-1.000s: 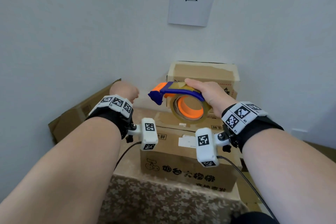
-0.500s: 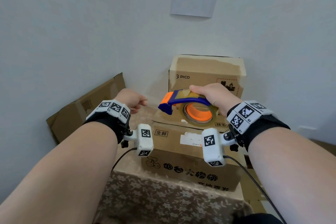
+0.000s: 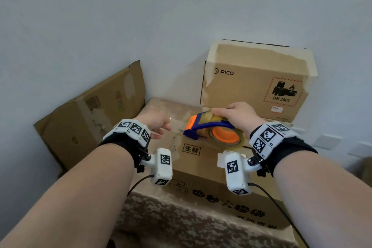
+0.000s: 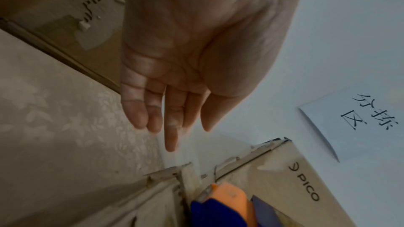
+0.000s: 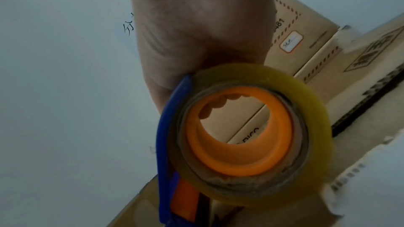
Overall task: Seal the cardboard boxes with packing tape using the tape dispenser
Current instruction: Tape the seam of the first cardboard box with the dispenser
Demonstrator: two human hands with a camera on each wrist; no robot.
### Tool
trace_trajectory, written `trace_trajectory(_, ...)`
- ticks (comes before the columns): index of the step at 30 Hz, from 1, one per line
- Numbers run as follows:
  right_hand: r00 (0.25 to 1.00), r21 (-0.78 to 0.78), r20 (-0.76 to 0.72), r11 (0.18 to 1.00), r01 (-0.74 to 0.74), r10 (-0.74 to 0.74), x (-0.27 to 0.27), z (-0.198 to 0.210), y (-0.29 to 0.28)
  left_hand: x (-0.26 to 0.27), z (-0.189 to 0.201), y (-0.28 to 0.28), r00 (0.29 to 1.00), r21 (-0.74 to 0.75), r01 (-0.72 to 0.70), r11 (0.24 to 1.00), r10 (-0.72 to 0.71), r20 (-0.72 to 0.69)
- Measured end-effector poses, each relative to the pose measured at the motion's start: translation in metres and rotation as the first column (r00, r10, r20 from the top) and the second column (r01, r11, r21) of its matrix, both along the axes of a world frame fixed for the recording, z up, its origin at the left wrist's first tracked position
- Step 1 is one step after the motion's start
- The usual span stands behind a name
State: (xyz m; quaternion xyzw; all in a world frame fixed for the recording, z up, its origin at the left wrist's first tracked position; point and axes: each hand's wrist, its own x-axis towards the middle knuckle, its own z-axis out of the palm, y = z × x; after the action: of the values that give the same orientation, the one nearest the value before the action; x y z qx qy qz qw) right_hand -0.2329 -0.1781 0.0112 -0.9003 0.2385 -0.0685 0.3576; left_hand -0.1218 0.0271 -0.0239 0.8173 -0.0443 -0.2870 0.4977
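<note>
My right hand grips a blue and orange tape dispenser holding a roll of clear tape. Its nose sits at the far left end of the top of a printed cardboard box on a floral-covered table. To the left, my left hand hovers open beside the dispenser's nose, fingers straight, above the box's far corner. A strip of clear tape runs from the dispenser over that box end.
A second cardboard box marked PICO stands behind, against the white wall. A flattened brown carton leans at the left. The table's floral cloth hangs in front. A paper sign hangs on the wall.
The dispenser came down from the air onto the far left end of the box top. My left hand opened from a fist and dropped beside the dispenser's nose.
</note>
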Motion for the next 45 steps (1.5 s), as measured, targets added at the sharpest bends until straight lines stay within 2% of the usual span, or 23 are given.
trace_trajectory(8, 0.997, -0.04, -0.08, 0.999, -0.002, -0.001, 0.025, -0.005, 0.003, 0.016, -0.021, 0.004, 0.996, -0.048, 0.018, 0.999, -0.022, -0.087)
trace_trajectory(19, 0.997, -0.016, -0.082, 1.0, 0.011, -0.012, 0.029, -0.005, 0.011, 0.015, -0.024, 0.008, 0.99, -0.115, 0.025, 0.993, -0.041, -0.132)
trace_trajectory(22, 0.995, -0.071, -0.1, 0.997, -0.012, 0.005, 0.029, -0.005, 0.014, 0.016, -0.027, 0.01, 0.989, -0.133, 0.015, 0.991, -0.034, -0.142)
trace_trajectory(25, 0.991, -0.238, -0.127, 0.969, -0.062, 0.033, 0.031, -0.008, 0.015, 0.019, -0.03, 0.014, 0.987, -0.173, -0.014, 0.985, -0.015, -0.162)
trace_trajectory(29, 0.976, -0.464, -0.188, 0.865, -0.189, 0.113, 0.039, -0.009, 0.027, 0.02, -0.035, 0.019, 0.977, -0.228, 0.004, 0.974, -0.053, -0.209)
trace_trajectory(33, 0.904, -0.684, -0.354, 0.594, -0.424, 0.239, 0.045, -0.013, 0.051, 0.022, -0.042, 0.021, 0.975, -0.203, 0.082, 0.976, -0.121, -0.188)
trace_trajectory(35, 0.825, -0.693, -0.504, 0.451, -0.563, 0.256, 0.049, -0.017, 0.062, 0.023, -0.044, 0.024, 0.971, -0.203, 0.104, 0.974, -0.143, -0.192)
trace_trajectory(37, 0.75, -0.66, -0.611, 0.361, -0.659, 0.253, 0.053, -0.019, 0.069, 0.026, -0.046, 0.026, 0.968, -0.208, 0.12, 0.971, -0.161, -0.191)
trace_trajectory(42, 0.652, -0.594, -0.728, 0.281, -0.754, 0.209, 0.065, -0.023, 0.08, 0.031, -0.057, 0.031, 0.958, -0.248, 0.149, 0.957, -0.202, -0.205)
trace_trajectory(45, 0.641, -0.576, -0.742, 0.305, -0.759, 0.197, 0.069, -0.024, 0.084, 0.033, -0.064, 0.032, 0.951, -0.286, 0.152, 0.946, -0.219, -0.22)
